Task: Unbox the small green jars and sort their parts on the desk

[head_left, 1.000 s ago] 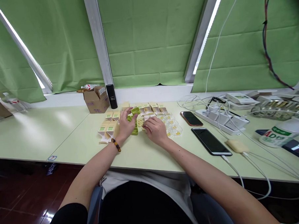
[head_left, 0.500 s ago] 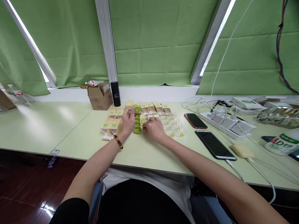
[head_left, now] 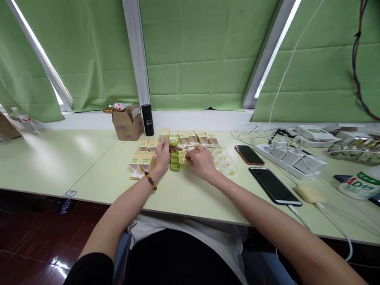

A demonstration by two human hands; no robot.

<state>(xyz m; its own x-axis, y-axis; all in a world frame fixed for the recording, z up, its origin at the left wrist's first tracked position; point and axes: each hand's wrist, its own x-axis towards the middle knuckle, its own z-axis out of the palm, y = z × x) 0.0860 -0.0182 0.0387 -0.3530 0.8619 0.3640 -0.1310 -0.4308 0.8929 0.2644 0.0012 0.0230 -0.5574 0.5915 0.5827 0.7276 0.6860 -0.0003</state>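
Observation:
My left hand [head_left: 163,155], with a beaded bracelet at the wrist, grips a small rounded green case [head_left: 174,140] between thumb and fingers. Just below it stands a row of open green cases [head_left: 175,165]. My right hand [head_left: 201,162] is over a patch of small pale-yellow pieces [head_left: 182,156], its thumb and fingertips pinched together. Whatever those fingertips may hold is too small to make out. Partly behind the right hand lie clear plastic shells [head_left: 231,172] with yellow centres.
Cream cartons with green labels stand left [head_left: 146,160] and behind [head_left: 202,137]. A cardboard box [head_left: 128,125] and black cylinder [head_left: 148,120] stand near the wall. Two phones [head_left: 275,186], a power strip [head_left: 290,161], cables and a white bottle [head_left: 366,183] occupy the right side.
The green case in my left hand has turned, so more of its paler face shows. My right hand has shifted slightly right and away from me, uncovering more small yellow pieces.

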